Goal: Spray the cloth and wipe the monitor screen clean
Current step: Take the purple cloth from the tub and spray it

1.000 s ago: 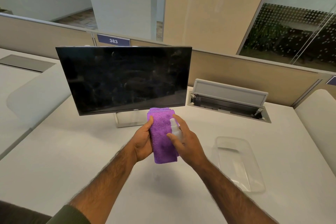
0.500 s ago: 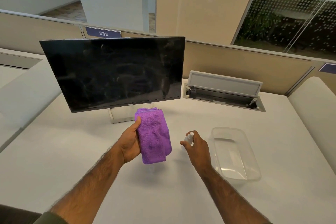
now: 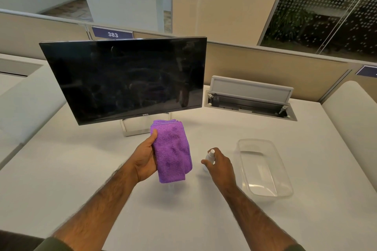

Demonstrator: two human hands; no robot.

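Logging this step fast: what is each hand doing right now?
Left hand: closed on the folded purple cloth.
Right hand: closed around the small spray bottle, low over the desk.

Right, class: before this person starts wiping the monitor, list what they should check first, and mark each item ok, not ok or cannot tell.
1. Purple cloth held firmly in the left hand: ok.
2. Cloth dampened: ok, darker wet-looking spots show on its face.
3. Spray bottle put down and right hand free: not ok, the hand is closed around it, low near the desk.
4. Monitor screen needs wiping: ok, smears are visible.
5. Path from cloth to screen clear: ok, nothing lies between.
6. Monitor stand steady: cannot tell.
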